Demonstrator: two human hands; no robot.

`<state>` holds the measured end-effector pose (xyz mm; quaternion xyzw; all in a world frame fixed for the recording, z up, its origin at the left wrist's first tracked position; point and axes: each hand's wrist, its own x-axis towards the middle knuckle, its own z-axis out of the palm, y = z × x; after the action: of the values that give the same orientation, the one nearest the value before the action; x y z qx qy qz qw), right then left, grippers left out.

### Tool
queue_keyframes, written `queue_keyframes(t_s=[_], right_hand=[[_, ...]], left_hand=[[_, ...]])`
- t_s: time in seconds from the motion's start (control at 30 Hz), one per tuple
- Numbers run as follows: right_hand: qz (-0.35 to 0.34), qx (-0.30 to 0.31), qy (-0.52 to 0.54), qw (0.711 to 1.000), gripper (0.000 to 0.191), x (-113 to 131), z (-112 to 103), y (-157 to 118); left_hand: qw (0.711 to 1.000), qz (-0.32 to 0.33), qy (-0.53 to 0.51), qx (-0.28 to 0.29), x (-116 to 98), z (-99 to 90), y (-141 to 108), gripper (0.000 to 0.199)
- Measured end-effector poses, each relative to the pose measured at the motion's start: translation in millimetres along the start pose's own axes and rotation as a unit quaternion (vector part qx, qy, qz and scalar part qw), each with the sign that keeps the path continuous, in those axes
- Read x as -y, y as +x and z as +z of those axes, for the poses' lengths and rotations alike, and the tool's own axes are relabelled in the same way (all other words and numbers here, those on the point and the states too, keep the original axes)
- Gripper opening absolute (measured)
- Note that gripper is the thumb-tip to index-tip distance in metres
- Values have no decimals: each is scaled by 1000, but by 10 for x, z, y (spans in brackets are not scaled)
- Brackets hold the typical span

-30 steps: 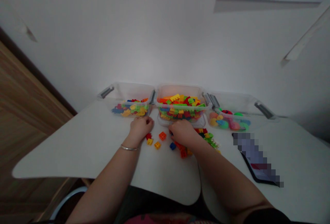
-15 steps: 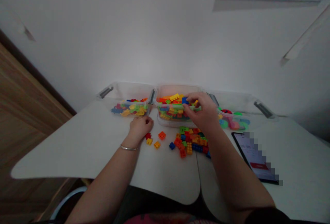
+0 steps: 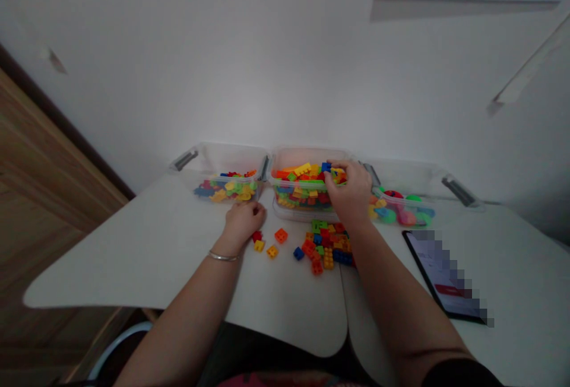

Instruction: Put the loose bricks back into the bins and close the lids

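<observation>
My right hand [image 3: 351, 188] reaches over the front rim of the middle clear bin [image 3: 294, 217]. Its thumb and fingertips pinch a blue brick [image 3: 326, 167] just above the mixed bricks [image 3: 303, 170] in that bin. Curled on the white table, my left hand [image 3: 243, 219] rests in front of the left bin; whatever its fingers may hold is hidden. Close by it lie a red brick [image 3: 257, 236], yellow bricks [image 3: 272, 251] and an orange brick [image 3: 281, 235]. A pile of coloured bricks [image 3: 328, 250] spreads partly beneath my right forearm, with a single blue brick [image 3: 298, 253] at its left.
The left clear bin [image 3: 222, 148] holds small coloured pieces. Bright round toys sit in the right clear bin [image 3: 401, 167]. A phone [image 3: 439, 274] lies on the table's right side. A seam divides the tabletop [image 3: 294, 316], and a wall stands behind the bins.
My right hand has moved slightly farther back into the middle bin, carrying the blue brick closer to the bricks there. My left hand stays in place. The view has shifted slightly.
</observation>
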<state>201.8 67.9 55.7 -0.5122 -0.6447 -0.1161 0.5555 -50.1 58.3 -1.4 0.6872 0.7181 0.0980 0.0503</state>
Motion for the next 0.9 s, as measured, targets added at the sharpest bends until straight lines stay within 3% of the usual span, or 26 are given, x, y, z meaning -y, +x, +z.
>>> queue_keyframes(t_s=[0.3,0.5,0.6,0.67,0.8,0.9], right_hand=[[-4,15,-37,999,12,-9,-77,30],[-64,35,5,997,13,113,-286,124],[-110,103,29,988,12,257,-375,129],[-144,180,40,972,12,357,-416,113],[-200,372,32,906,19,506,-430,44],[-227,453,4,862,22,572,-347,-61]], left_hand=[[1000,2,-4,-2,10,11,10,35],[1000,1,-8,0,-6,-12,-8,35],[1000,2,-8,-2,-13,-20,-15,34],[1000,3,-8,1,-13,-20,-14,35],[1000,10,0,1,-9,-17,-8,36],[1000,15,7,-3,-8,-18,-11,36]])
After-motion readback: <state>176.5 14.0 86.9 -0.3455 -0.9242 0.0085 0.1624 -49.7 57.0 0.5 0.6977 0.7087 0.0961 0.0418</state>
